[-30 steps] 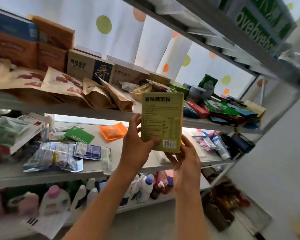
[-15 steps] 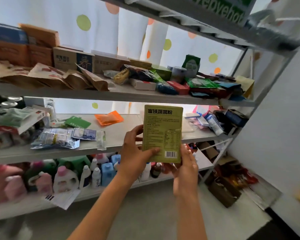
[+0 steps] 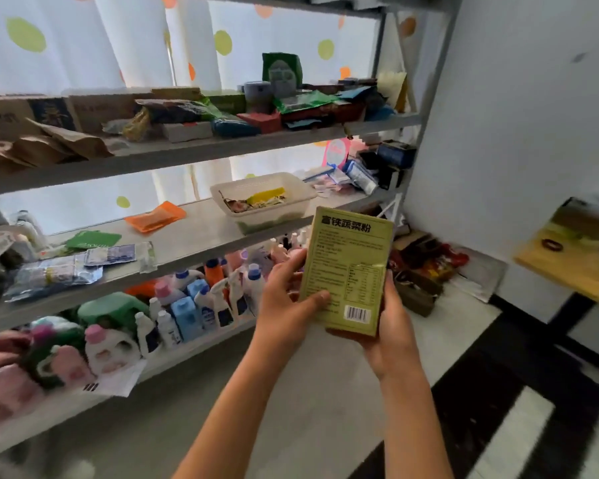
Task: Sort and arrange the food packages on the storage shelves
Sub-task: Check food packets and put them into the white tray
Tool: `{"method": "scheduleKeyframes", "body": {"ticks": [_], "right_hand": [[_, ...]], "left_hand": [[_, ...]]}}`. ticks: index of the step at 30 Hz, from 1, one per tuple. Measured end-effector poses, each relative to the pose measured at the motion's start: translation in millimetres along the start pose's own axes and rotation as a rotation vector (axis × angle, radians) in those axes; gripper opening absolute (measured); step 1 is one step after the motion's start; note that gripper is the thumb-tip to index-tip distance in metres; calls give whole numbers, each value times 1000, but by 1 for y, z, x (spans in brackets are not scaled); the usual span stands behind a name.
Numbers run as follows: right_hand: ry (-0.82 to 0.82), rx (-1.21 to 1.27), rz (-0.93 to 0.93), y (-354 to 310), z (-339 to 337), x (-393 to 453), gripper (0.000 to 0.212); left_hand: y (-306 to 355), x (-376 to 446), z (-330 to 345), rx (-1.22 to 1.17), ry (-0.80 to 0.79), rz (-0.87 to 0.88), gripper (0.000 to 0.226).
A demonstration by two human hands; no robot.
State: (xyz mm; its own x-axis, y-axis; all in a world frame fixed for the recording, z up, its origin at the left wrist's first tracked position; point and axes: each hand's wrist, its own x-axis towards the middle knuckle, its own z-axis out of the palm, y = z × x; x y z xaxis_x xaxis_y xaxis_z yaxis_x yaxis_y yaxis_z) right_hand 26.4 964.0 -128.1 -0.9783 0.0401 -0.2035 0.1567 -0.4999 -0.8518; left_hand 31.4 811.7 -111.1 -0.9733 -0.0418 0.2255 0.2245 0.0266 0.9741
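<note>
Green box (image 3: pixel 348 271) held upright at centre-right of the frame, printed back and barcode facing the camera, in front of the shelves and touching none of them. Left hand (image 3: pixel 287 305) gripping its left edge, thumb pressed across the lower front, fingers curled behind. Right hand (image 3: pixel 388 333) cupping the bottom right corner from beneath, fingers wrapped round the back and out of sight. Just behind the box's top edge, white tray (image 3: pixel 263 198) sitting on the middle shelf (image 3: pixel 187 243), yellow packet inside among other wrappers. Further left on that same shelf, orange pouch (image 3: pixel 156 216) lying flat, then a green card (image 3: pixel 92 240) and clear foil packets (image 3: pixel 56 271) toward the left edge. Upper shelf (image 3: pixel 201 153) crowded: brown paper bags at far left, boxes behind, green and red packets heaped toward the right, a tall green bag (image 3: pixel 282 72) standing at the back. Bottom shelf lined with bottles (image 3: pixel 194 305), blue, white and pink, blurred at lower left. Dotted curtain (image 3: pixel 118 43) behind it all.
</note>
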Motion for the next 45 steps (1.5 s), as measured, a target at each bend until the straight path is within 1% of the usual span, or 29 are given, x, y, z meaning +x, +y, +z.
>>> {"method": "scheduleKeyframes", "body": {"ticks": [3,5,9,12,13,14,16,17,18,21,25,26,28,29,31,32,33,35,36,37,38,41,43,45], "right_hand": [[-16,78,8,-9,-38,-20,58],[-36,133,-12,-12,-59,-33,57],[-70,168,-48,-15,-80,-49,53],[-73,204,-60,-17,-90,-57,54],[-72,204,-67,-17,-93,-59,54],[-69,198,-71,-17,-96,-60,53],[-72,180,-73,-17,-97,-61,49],[-78,167,-75,-16,-96,-62,47],[-87,152,-73,-15,-95,-63,44],[-86,66,-76,-11,-93,-63,34],[-74,-68,-112,-7,-93,-61,37],[-68,-97,-115,-7,-93,-61,37],[-59,-142,-108,-8,-92,-61,36],[-51,-173,-114,-9,-91,-61,35],[-52,-229,-143,-11,-89,-59,36],[-45,-249,-157,-11,-89,-57,39],[-36,-263,-166,-11,-88,-53,41],[-33,-278,-158,-9,-87,-45,50],[-37,-289,-141,-7,-85,-38,59],[-48,-299,-121,-4,-84,-32,67],[-58,-311,-101,-2,-82,-24,70],[-65,-339,-87,8,-70,-4,67],[-24,-322,-82,17,-60,9,71],[8,-307,-92,27,-51,21,66]], "left_hand": [[-3,-14,34,-26,-63,-22,67],[-5,-22,52,23,-101,2,67],[-5,-34,75,51,-155,-13,67],[-5,-35,87,84,-178,-23,71],[-4,-36,91,92,-196,-39,76],[-4,-36,94,105,-215,-53,86],[-4,-37,98,144,-243,-65,114],[-4,-37,99,153,-246,-66,125],[-5,-37,100,148,-247,-68,130],[-6,-36,101,117,-257,-95,130],[-10,-34,100,62,-219,-124,129],[-12,-33,99,48,-217,-131,128],[-14,-33,98,13,-222,-138,118],[-14,-33,98,-5,-230,-141,107],[-14,-31,99,-38,-242,-154,76],[-16,-29,99,-62,-251,-166,66],[-19,-26,97,-81,-263,-174,63],[-24,-21,93,-117,-286,-191,70],[-27,-18,91,-131,-287,-201,71],[-31,-16,89,-136,-279,-209,67],[-34,-13,86,-140,-262,-222,59],[-41,-5,74,-160,-216,-293,42],[-45,0,62,-178,-172,-325,40],[-45,6,48,-215,-90,-344,42]]}}
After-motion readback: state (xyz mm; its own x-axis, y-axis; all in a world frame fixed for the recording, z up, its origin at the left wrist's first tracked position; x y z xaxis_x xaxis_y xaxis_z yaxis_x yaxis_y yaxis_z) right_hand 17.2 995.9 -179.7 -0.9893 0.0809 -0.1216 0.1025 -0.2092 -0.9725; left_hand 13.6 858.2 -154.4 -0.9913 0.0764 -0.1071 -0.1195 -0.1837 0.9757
